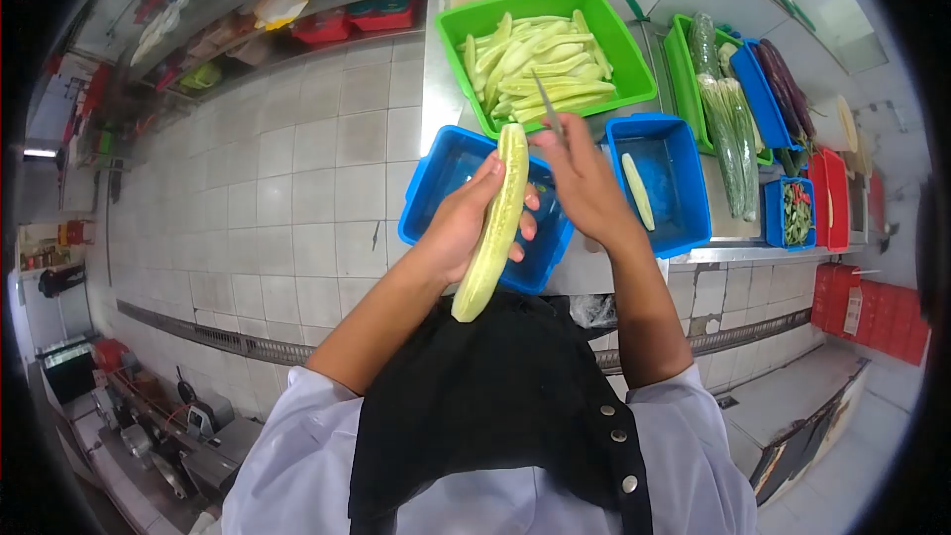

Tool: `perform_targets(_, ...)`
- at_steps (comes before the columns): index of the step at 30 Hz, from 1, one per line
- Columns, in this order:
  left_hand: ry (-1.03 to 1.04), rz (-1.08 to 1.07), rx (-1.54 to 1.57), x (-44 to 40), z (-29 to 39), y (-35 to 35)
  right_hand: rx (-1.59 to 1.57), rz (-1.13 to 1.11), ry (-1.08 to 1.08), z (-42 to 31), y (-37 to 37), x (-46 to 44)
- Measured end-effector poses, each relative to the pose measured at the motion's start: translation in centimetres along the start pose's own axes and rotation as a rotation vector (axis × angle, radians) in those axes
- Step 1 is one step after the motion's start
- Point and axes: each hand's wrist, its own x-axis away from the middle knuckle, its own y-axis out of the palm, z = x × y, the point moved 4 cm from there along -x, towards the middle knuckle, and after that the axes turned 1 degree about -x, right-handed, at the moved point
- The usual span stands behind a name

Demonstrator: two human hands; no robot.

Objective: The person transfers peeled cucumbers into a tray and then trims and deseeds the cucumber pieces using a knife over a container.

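Black apron: worn over a pale shirt, closest to the camera, with three snaps showing on one strap.
Left hand: wrapped snugly around a long, peeled cucumber piece; it's held above the nearer blue tub, seedy side up, one end by the apron.
Right hand: closed around a small knife, blade pointed away from the body, near the cucumber's far end.
Hands: pretty close together; can't tell if the cucumber is touched by the right fingers.
Nearer tub: mostly covered by the hands, so the contents can't really be made out.
Other blue tub: one pale strip laid inside.
Green tub: set just beyond, loaded with cut cucumbers.
Off to the right: plastic-wrapped greens and purple eggplants can be seen.
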Motion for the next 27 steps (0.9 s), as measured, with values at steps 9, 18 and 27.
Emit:
perform_targets(9, -0.195, -0.097, 0.219, 1.4, -1.2, -3.3, 0.763, -0.092, -0.086, -3.5, -1.8, 4.2)
perform_targets(18, -0.196, 0.029, 0.000, 3.5, -0.4, -1.9, 0.910, -0.154, -0.077, -3.0, -0.5, 4.3)
perform_targets(27, -0.182, 0.026, -0.034, 4.4, 0.0, -2.0, 0.878, -0.149, -0.125, -4.3, -0.1, 4.2)
